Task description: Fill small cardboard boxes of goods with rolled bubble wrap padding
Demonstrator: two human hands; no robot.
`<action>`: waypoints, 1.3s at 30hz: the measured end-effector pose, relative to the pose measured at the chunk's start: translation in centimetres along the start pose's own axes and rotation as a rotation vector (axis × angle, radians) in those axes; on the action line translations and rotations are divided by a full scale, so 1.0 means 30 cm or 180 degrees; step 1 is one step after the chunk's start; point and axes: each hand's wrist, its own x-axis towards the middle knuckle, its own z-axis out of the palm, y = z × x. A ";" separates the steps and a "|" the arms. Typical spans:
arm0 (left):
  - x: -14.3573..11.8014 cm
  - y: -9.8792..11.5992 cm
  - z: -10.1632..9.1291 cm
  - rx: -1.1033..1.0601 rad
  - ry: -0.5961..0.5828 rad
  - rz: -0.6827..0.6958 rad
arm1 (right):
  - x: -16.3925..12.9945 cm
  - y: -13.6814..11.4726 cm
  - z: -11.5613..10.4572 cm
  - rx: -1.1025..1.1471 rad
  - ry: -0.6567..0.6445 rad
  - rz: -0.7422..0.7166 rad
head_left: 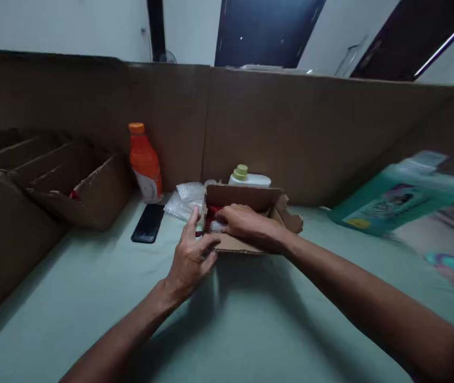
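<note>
While my right hand reaches into the small open box, its fingers curl down over something red and clear inside, probably wrapped in plastic, though the dim view won't let me say whether they have closed on it. The box sits on the green table at about twelve o'clock from me, close to the cardboard wall. My left hand rests against the box's left edge at nine o'clock, fingers spread and loosely open, gripping nothing; I judge it is there to steady the box so it doesn't slide under the right hand's push.

Going outward: one wad of bubble wrap lies just beside the box at ten o'clock, likely kept within reach as padding. One black phone lies flat further left. One orange bottle stands upright against the wall at eleven o'clock. One white bottle with a yellow-green cap lies on its side behind the box. One larger carton with dividers sits at nine o'clock. At three o'clock lies one teal pack, blurred.

Count: two hands, two bottles, two boxes, one phone.
</note>
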 end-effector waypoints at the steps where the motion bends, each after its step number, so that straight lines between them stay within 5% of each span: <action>1: 0.004 0.004 0.002 0.0022 0.0039 0.0092 | -0.002 0.010 -0.016 -0.0021 -0.0107 -0.0021; 3: 0.009 0.005 0.001 0.0006 0.0152 0.0156 | -0.028 0.039 -0.041 0.0056 0.0010 0.0030; 5: 0.001 -0.007 -0.011 -0.0091 0.0350 0.0086 | -0.109 0.087 -0.044 0.0311 0.0574 0.0205; 9: -0.053 -0.070 -0.051 -0.0530 0.0535 -0.0718 | -0.384 0.211 0.054 0.0997 0.2884 0.0992; 11: -0.077 -0.100 -0.048 -0.0799 0.0332 -0.1178 | -0.476 0.259 0.152 0.1272 0.3534 0.1451; 13: -0.078 -0.114 -0.017 -0.1062 0.0037 -0.1453 | -0.480 0.289 0.257 0.1839 0.3342 0.1540; 16: -0.030 -0.104 0.061 -0.1417 -0.0317 -0.1509 | -0.361 0.299 0.377 0.2789 0.2554 0.1289; 20: -0.001 -0.056 0.113 -0.1627 -0.0237 -0.1395 | -0.278 0.259 0.435 0.3034 0.2523 0.1276; 23: -0.149 0.000 0.055 -0.1668 -0.0289 -0.1485 | -0.392 0.175 0.472 0.2974 0.2556 0.1285; 27: -0.483 0.087 -0.125 -0.1517 -0.0196 -0.2061 | -0.539 -0.022 0.523 0.2860 0.2546 0.1045; 29: -0.576 0.111 -0.233 -0.1255 0.0117 -0.2398 | -0.517 -0.132 0.520 0.2911 0.2429 0.0699; 32: -0.573 0.110 -0.348 -0.0874 0.0482 -0.2486 | -0.408 -0.244 0.493 0.3117 0.2223 0.0258; 35: -0.530 0.098 -0.358 -0.0791 0.0538 -0.2372 | -0.349 -0.261 0.492 0.3271 0.2153 0.0254; 39: -0.584 0.141 -0.255 -0.0718 0.0290 -0.1954 | -0.430 -0.158 0.547 0.3119 0.2219 0.0718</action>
